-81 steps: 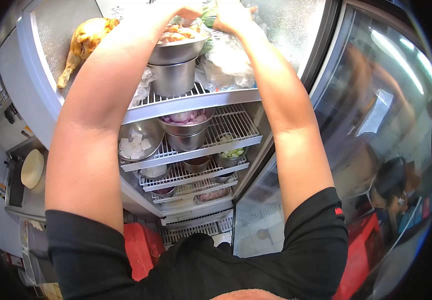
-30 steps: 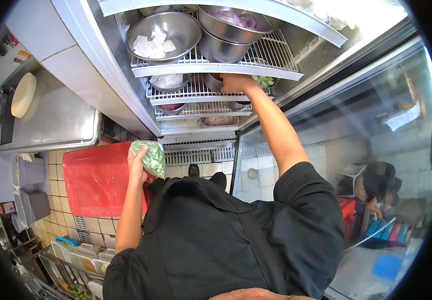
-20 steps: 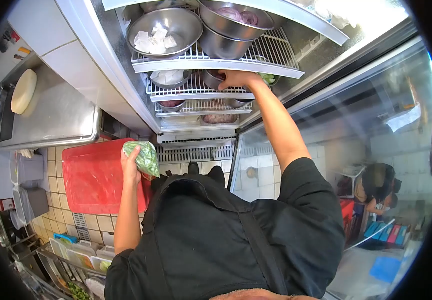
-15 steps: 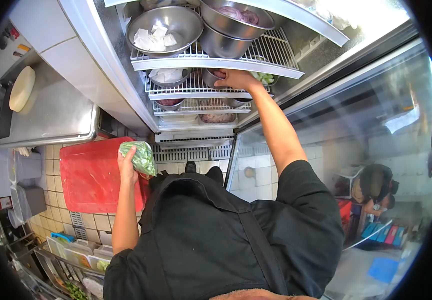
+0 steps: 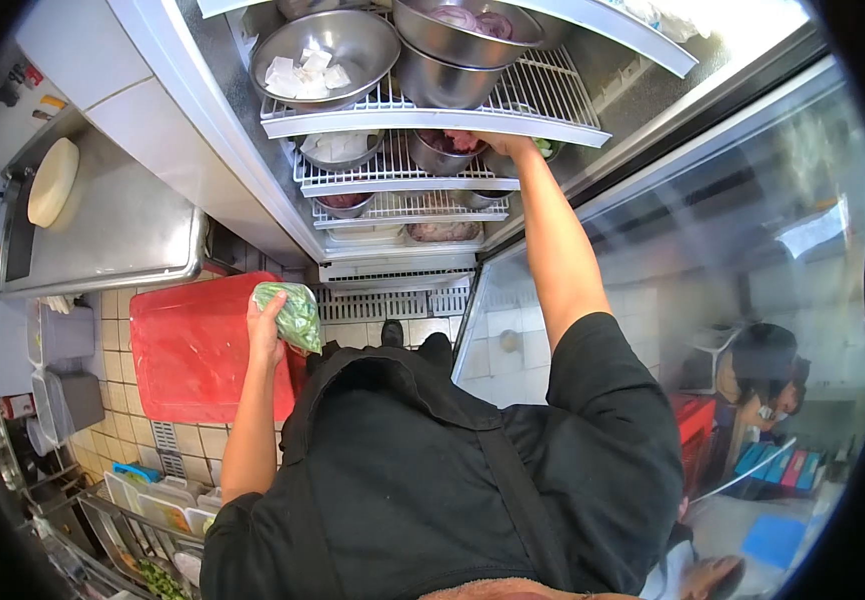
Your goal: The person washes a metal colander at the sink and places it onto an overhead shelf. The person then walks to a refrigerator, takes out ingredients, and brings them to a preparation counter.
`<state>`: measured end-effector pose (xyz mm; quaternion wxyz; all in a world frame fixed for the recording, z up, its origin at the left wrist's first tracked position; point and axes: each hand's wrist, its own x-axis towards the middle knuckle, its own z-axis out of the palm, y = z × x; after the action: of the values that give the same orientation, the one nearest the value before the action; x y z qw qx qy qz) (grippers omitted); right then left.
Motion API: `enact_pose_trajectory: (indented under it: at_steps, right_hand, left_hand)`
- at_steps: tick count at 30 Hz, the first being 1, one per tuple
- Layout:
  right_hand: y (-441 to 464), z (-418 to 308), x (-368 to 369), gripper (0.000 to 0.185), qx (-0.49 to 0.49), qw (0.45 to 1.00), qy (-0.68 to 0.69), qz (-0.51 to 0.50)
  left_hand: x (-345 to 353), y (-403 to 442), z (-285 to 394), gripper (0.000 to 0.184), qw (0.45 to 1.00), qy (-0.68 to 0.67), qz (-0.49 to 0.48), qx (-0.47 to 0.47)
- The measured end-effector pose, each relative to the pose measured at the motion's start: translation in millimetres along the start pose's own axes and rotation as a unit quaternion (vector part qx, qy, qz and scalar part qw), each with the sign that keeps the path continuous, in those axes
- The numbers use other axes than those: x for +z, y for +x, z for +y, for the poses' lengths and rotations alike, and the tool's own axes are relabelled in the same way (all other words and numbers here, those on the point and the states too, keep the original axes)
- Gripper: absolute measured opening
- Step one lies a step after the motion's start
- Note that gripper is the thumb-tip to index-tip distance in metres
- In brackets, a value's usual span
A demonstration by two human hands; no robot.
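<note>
My left hand (image 5: 264,328) is closed on a clear plastic bag of green vegetables (image 5: 293,315), held above a red lid-like panel (image 5: 183,350). Inside the open fridge, my right hand (image 5: 509,146) reaches in under the front edge of a wire shelf (image 5: 543,100). Its fingers are hidden by that edge, so what they hold, if anything, does not show. Just left of it sits a metal bowl (image 5: 440,161) with dark red contents. A bowl with green pieces (image 5: 547,149) is partly visible on its right.
On the shelf above stand a metal bowl (image 5: 378,45) of white cubes and stacked bowls (image 5: 448,82) with sliced onion. The glass fridge door (image 5: 653,270) stands open at right, reflecting a person (image 5: 761,375). At left is a steel counter (image 5: 123,235) with a pale oval block (image 5: 54,183).
My right hand has moved right and deeper under the shelf, away from the bowl of red contents, which now shows more fully. My left hand still holds the bag.
</note>
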<state>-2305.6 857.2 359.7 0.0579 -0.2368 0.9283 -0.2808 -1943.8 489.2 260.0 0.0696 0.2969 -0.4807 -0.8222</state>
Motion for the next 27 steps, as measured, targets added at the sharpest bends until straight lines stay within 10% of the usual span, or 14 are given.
enact_pose_trajectory:
  at_steps: [1, 2, 4, 11, 15, 22, 27]
  right_hand:
    - [-6, -4, 1, 0.037, -0.038, 0.987, -0.118, 0.105]
    - [-8, -8, -1, 0.035, -0.007, 0.986, 0.163, 0.026]
    - [-7, -22, -9, 0.031, 0.053, 0.738, 0.659, -0.131]
    - [-12, -43, 0, 0.027, 0.093, 0.580, 0.809, 0.014]
    - [-10, -54, 15, 0.017, 0.099, 0.578, 0.799, 0.137]
    - [-21, -66, 25, 0.015, 0.136, 0.884, 0.360, 0.267]
    - [-40, -80, 21, 0.013, 0.103, 0.708, 0.568, 0.407]
  left_hand:
    - [1, -1, 0, 0.032, 1.000, 0.001, -0.003, -0.005]
    - [3, -2, -2, 0.032, 1.000, 0.000, -0.005, -0.011]
    - [4, -3, -4, 0.031, 1.000, 0.007, -0.006, -0.016]
    - [12, -8, -3, 0.030, 0.999, 0.023, -0.017, -0.035]
    - [13, -9, -8, 0.030, 0.998, 0.028, -0.020, -0.044]
    - [4, -7, -9, 0.028, 0.993, 0.063, -0.090, -0.045]
    - [-24, 2, -11, 0.040, 0.974, 0.111, -0.186, -0.059]
